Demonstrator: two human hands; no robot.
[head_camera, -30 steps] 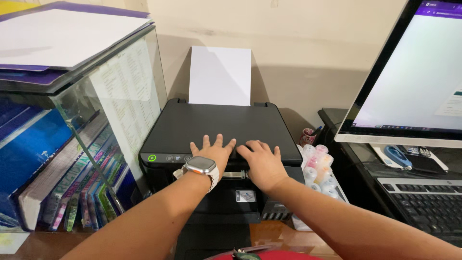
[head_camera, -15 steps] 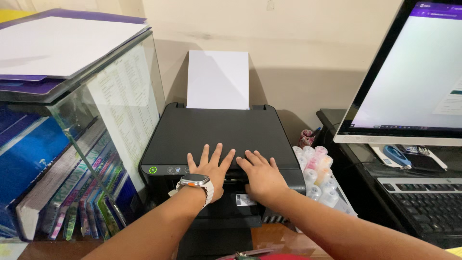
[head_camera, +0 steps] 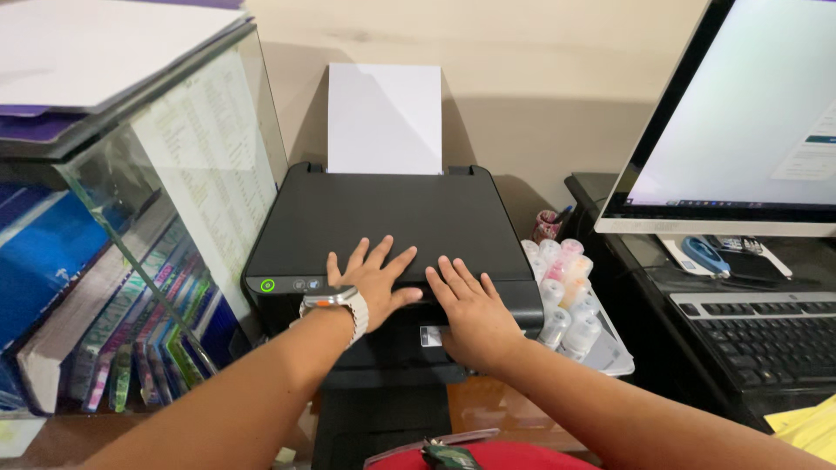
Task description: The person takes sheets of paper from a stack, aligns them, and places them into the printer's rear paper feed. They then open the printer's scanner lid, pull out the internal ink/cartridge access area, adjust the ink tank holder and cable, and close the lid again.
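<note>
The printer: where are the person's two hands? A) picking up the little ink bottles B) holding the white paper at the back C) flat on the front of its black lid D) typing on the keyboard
C: the left hand and the right hand both lie palm down, fingers spread, on the front edge of the black printer.
</note>
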